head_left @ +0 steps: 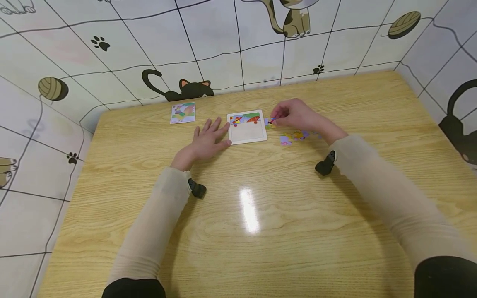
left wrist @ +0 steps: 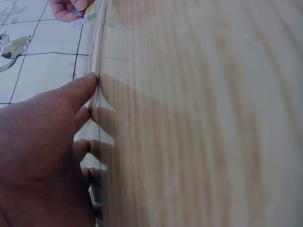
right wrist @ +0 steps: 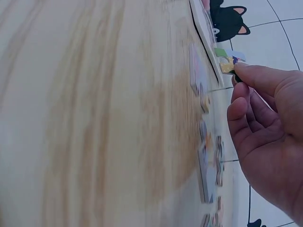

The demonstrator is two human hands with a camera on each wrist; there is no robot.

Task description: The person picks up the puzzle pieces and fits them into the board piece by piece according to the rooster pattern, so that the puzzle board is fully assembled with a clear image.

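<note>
1. No writing or brand shows; the glossy wood-grain table (head_left: 261, 231) carries everything.
2. A square white puzzle tray (head_left: 247, 133) has a coloured strip filled along its far edge.
3. My left hand (head_left: 207, 140) lies flat, fingers spread, touching the tray's left edge.
4. My right hand (head_left: 294, 115) pinches a small colourful cardboard puzzle piece (head_left: 271, 121) just right of the tray.
5. Loose pieces (head_left: 294, 136) lie near my right wrist.

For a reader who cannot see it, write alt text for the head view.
A right hand pinches a colourful puzzle piece beside a white puzzle tray on a wooden table. The left hand rests flat against the tray's left edge; loose pieces lie right of it.
</note>
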